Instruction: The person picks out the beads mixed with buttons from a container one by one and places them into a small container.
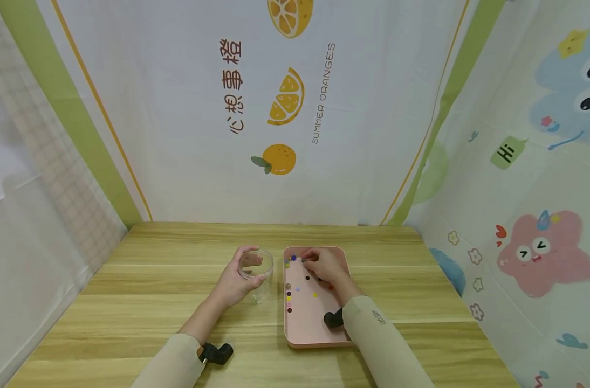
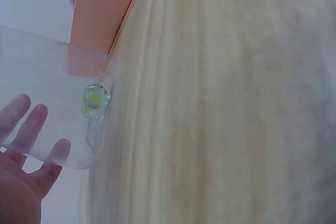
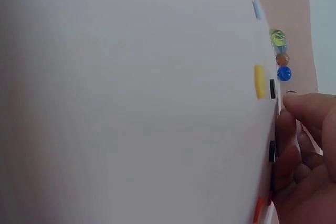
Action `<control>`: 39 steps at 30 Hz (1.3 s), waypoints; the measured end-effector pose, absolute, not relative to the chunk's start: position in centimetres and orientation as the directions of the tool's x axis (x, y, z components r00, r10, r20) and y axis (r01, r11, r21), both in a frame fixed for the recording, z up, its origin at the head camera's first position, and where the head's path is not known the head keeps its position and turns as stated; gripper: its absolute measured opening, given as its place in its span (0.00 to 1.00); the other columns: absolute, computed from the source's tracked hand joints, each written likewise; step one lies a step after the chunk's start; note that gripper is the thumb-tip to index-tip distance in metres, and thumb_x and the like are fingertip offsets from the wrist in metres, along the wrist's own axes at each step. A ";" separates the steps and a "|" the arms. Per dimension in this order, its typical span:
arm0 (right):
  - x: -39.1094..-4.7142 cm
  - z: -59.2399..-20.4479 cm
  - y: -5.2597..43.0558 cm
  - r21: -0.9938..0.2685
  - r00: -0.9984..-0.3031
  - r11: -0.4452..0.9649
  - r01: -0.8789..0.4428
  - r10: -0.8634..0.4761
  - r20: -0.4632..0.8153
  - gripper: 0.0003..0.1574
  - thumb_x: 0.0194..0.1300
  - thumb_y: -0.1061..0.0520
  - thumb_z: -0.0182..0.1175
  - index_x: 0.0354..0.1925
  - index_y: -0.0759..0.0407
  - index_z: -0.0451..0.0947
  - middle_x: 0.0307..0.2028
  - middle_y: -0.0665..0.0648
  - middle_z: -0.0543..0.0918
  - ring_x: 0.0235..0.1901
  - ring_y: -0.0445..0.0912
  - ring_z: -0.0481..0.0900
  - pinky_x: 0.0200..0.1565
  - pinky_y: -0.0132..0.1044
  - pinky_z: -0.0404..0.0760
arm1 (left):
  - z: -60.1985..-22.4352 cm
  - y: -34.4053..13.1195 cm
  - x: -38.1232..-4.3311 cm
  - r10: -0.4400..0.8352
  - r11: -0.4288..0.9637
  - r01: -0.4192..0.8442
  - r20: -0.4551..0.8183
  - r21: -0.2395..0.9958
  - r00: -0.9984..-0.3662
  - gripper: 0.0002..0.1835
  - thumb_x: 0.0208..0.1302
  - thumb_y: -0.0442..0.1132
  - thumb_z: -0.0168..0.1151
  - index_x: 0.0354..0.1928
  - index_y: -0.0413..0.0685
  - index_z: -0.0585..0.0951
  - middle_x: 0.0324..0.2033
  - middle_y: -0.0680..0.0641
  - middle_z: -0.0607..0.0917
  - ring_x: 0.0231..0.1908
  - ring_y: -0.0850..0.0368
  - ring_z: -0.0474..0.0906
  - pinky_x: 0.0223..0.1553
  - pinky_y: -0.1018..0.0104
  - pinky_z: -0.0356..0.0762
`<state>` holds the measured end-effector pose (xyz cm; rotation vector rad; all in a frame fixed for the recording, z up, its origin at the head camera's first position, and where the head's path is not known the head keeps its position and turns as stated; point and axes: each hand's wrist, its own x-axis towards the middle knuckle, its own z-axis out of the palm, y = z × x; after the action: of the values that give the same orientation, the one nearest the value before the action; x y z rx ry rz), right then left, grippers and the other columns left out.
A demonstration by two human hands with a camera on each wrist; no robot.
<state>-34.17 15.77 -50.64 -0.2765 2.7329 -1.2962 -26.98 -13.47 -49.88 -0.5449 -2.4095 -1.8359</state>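
Note:
My left hand (image 1: pixel 237 280) grips a clear plastic jar (image 2: pixel 47 66) around its upper part, fingers spread along the wall. Two yellow-green glass marbles (image 2: pixel 95 96) lie at the bottom of the jar, which stands upright on the table. Reaching into the far end of a pink tray (image 1: pixel 307 328), my right hand (image 1: pixel 324 264) pinches a small dark round piece (image 3: pixel 290 93) between thumb and forefinger; most of it is hidden. A blue marble (image 3: pixel 284 73) lies just beyond those fingertips, beside a brown marble (image 3: pixel 282 59) and a green-yellow one.
Small flat discs lie scattered in the tray, among them a yellow disc (image 1: pixel 315 295), a light-blue disc (image 1: pixel 297 289) and several dark ones. More pieces line its left wall. The tray stands on a wooden table (image 1: pixel 178 258), just right of the jar, with a printed curtain (image 1: pixel 193 178) behind.

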 end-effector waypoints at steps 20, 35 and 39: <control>-33.9 -49.3 15.5 -0.888 -0.997 0.459 0.032 -0.051 -0.063 0.10 0.75 0.53 0.69 0.52 0.48 0.89 0.44 0.53 0.88 0.40 0.48 0.82 0.40 0.35 0.81 | -49.9 -13.5 -27.0 0.237 0.210 0.307 0.256 0.928 -0.937 0.41 0.63 0.38 0.75 0.76 0.51 0.67 0.67 0.29 0.81 0.68 0.35 0.78 0.67 0.40 0.76; -33.4 -48.1 16.1 -0.951 -0.995 0.308 -0.042 -0.094 0.013 0.18 0.79 0.57 0.64 0.61 0.64 0.84 0.49 0.59 0.86 0.43 0.53 0.82 0.39 0.39 0.79 | -50.0 -13.5 -27.0 0.236 0.212 0.314 0.263 0.925 -0.935 0.43 0.63 0.38 0.75 0.78 0.46 0.66 0.67 0.29 0.81 0.68 0.34 0.78 0.68 0.35 0.76; -33.8 -48.2 16.4 -0.956 -0.995 0.290 -0.042 -0.099 0.013 0.21 0.80 0.56 0.64 0.64 0.65 0.83 0.49 0.58 0.86 0.45 0.56 0.83 0.40 0.40 0.81 | -50.0 -13.5 -26.9 0.239 0.207 0.317 0.267 0.925 -0.934 0.42 0.62 0.39 0.75 0.77 0.49 0.67 0.67 0.29 0.81 0.68 0.34 0.78 0.68 0.35 0.76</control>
<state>-33.76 16.41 -48.15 -0.1355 2.4843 -1.8381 -26.89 -13.52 -49.95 -0.5510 -2.3891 -1.8582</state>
